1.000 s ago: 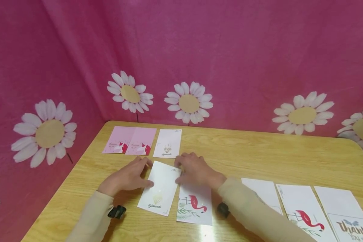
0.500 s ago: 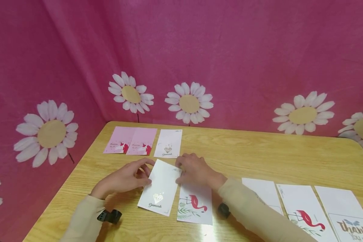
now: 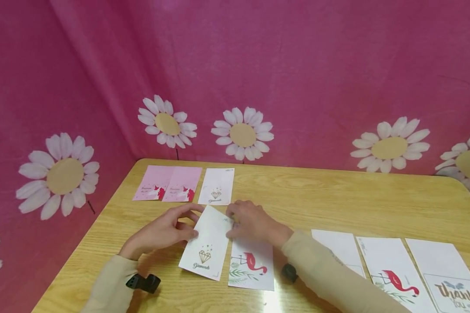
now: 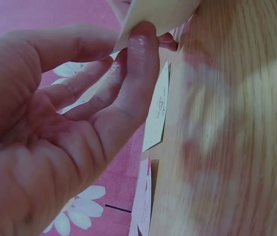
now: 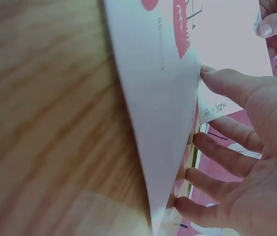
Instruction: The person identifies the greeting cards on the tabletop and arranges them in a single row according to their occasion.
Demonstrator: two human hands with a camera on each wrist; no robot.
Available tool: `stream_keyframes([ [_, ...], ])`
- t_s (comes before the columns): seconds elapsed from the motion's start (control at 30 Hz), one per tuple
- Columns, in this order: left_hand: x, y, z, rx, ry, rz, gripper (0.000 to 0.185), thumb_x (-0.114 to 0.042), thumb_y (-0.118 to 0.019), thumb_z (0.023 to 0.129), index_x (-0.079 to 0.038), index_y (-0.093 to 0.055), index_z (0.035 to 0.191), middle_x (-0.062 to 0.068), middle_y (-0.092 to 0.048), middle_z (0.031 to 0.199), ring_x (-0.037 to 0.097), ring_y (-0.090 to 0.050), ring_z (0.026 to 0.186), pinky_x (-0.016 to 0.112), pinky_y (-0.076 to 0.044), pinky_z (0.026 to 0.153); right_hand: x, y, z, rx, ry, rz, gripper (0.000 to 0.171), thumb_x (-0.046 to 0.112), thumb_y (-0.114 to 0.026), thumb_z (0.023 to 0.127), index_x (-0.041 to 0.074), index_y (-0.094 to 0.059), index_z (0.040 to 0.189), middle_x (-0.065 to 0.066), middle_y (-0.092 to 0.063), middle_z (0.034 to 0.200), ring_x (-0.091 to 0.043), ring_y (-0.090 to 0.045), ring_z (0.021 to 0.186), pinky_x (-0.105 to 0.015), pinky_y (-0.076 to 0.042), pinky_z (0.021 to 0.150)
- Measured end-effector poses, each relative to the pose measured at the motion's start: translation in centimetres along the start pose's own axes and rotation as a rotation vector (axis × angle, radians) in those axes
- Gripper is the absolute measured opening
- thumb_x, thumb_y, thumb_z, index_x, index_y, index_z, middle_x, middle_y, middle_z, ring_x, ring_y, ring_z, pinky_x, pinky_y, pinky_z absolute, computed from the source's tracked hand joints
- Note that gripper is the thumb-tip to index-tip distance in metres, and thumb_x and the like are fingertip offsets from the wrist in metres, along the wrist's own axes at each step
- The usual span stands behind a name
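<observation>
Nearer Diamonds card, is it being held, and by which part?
The left hand pinches the nearer Diamonds card by its left edge; the right hand is at its right edge, grip unclear.

The right hand hides the upper end of a flamingo card midway across the table, whose near edge lies beyond the head view. Toward the right edge, the right sleeve covers the lower part of a white card, and a thank-you card is cropped at the bottom. Corner print on the diamond card is too small to read, as is lettering on two pink cards near the far left corner.
</observation>
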State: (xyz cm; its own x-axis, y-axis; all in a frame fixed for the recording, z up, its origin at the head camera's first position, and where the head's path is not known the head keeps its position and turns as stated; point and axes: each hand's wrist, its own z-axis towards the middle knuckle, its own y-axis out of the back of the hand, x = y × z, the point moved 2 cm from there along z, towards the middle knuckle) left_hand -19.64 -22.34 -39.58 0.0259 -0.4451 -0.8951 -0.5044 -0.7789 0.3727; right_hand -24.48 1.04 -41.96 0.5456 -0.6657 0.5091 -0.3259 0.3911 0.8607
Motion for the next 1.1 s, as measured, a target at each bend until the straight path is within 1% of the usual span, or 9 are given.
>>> stream_keyframes([
  [0.07, -0.1, 0.0, 0.0, -0.001, -0.003, -0.023, 0.057, -0.006, -0.064, 0.097, -0.009, -0.044, 0.15, 0.021, -0.056, 0.129, 0.026, -0.068, 0.094, 0.039, -0.062, 0.079, -0.1, 0.1, 0.0, 0.005, 0.001, 0.014, 0.036, 0.023, -0.082, 0.084, 0.009, -0.069, 0.115, -0.003, -0.065, 0.101, -0.019, -0.055, 0.09, -0.041, -0.048, 0.083],
  [0.17, -0.1, 0.0, 0.1, -0.024, -0.017, -0.044, 0.057, -0.005, -0.064, 0.097, -0.009, -0.044, 0.15, 0.022, -0.056, 0.128, 0.025, -0.069, 0.092, 0.039, -0.063, 0.077, -0.2, 0.4, -0.1, 0.005, -0.011, 0.069, 0.039, 0.022, -0.08, 0.086, 0.008, -0.068, 0.121, -0.002, -0.065, 0.102, -0.017, -0.056, 0.087, -0.034, -0.051, 0.08],
  [0.23, -0.1, 0.1, 0.2, -0.046, -0.028, -0.057, 0.057, -0.004, -0.065, 0.096, -0.009, -0.043, 0.149, 0.023, -0.056, 0.127, 0.025, -0.07, 0.09, 0.04, -0.063, 0.077, -0.4, 0.7, -0.2, -0.015, -0.02, 0.118, 0.041, 0.02, -0.08, 0.086, 0.007, -0.068, 0.123, -0.002, -0.067, 0.105, -0.017, -0.058, 0.089, -0.033, -0.052, 0.082],
  [0.4, -0.2, 0.2, 0.4, -0.121, -0.04, -0.108, 0.059, -0.003, -0.067, 0.095, -0.009, -0.043, 0.149, 0.023, -0.054, 0.127, 0.024, -0.071, 0.093, 0.042, -0.063, 0.075, -0.9, 1.4, -0.6, -0.114, -0.04, 0.206, 0.045, 0.019, -0.08, 0.087, 0.007, -0.065, 0.128, -0.007, -0.072, 0.116, -0.021, -0.064, 0.104, -0.039, -0.053, 0.099],
  [0.43, -0.2, 0.1, 0.5, -0.134, -0.047, -0.125, 0.06, -0.002, -0.066, 0.095, -0.008, -0.042, 0.149, 0.023, -0.053, 0.127, 0.024, -0.071, 0.094, 0.041, -0.063, 0.075, -0.9, 1.5, -0.7, -0.13, -0.051, 0.225, 0.046, 0.018, -0.08, 0.087, 0.008, -0.064, 0.13, -0.008, -0.072, 0.116, -0.021, -0.065, 0.106, -0.04, -0.054, 0.1],
  [0.6, -0.5, 0.1, 0.9, -0.2, -0.079, -0.168, 0.06, -0.001, -0.065, 0.096, -0.008, -0.041, 0.15, 0.027, -0.051, 0.132, 0.022, -0.071, 0.096, 0.04, -0.063, 0.077, -1.0, 2.1, -1.5, -0.173, -0.099, 0.361, 0.058, 0.016, -0.079, 0.089, 0.011, -0.054, 0.141, -0.008, -0.071, 0.109, -0.022, -0.068, 0.103, -0.039, -0.058, 0.095],
  [0.77, -0.7, -0.1, 1.5, -0.268, -0.082, -0.189, 0.062, -0.003, -0.066, 0.096, -0.011, -0.04, 0.152, 0.025, -0.053, 0.134, 0.022, -0.07, 0.097, 0.039, -0.063, 0.08, -0.9, 2.3, -2.0, -0.203, -0.179, 0.485, 0.074, 0.015, -0.08, 0.087, 0.015, -0.043, 0.151, -0.004, -0.071, 0.103, -0.017, -0.069, 0.091, -0.033, -0.06, 0.086],
  [0.9, -0.8, -0.5, 2.4, -0.304, -0.088, -0.213, 0.062, -0.004, -0.066, 0.096, -0.013, -0.041, 0.152, 0.023, -0.053, 0.131, 0.021, -0.07, 0.097, 0.039, -0.063, 0.082, -1.0, 2.3, -2.3, -0.222, -0.251, 0.507, 0.078, 0.017, -0.081, 0.087, 0.02, -0.04, 0.153, -0.003, -0.072, 0.101, -0.016, -0.069, 0.087, -0.03, -0.059, 0.078],
  [1.1, -1.2, -1.3, 4.0, -0.317, -0.093, -0.233, 0.061, -0.006, -0.066, 0.097, -0.017, -0.042, 0.152, 0.019, -0.055, 0.129, 0.022, -0.069, 0.098, 0.041, -0.063, 0.083, -1.5, 2.7, -2.7, -0.272, -0.283, 0.525, 0.076, 0.014, -0.079, 0.09, 0.018, -0.039, 0.155, -0.006, -0.07, 0.101, -0.017, -0.068, 0.085, -0.03, -0.06, 0.074],
])
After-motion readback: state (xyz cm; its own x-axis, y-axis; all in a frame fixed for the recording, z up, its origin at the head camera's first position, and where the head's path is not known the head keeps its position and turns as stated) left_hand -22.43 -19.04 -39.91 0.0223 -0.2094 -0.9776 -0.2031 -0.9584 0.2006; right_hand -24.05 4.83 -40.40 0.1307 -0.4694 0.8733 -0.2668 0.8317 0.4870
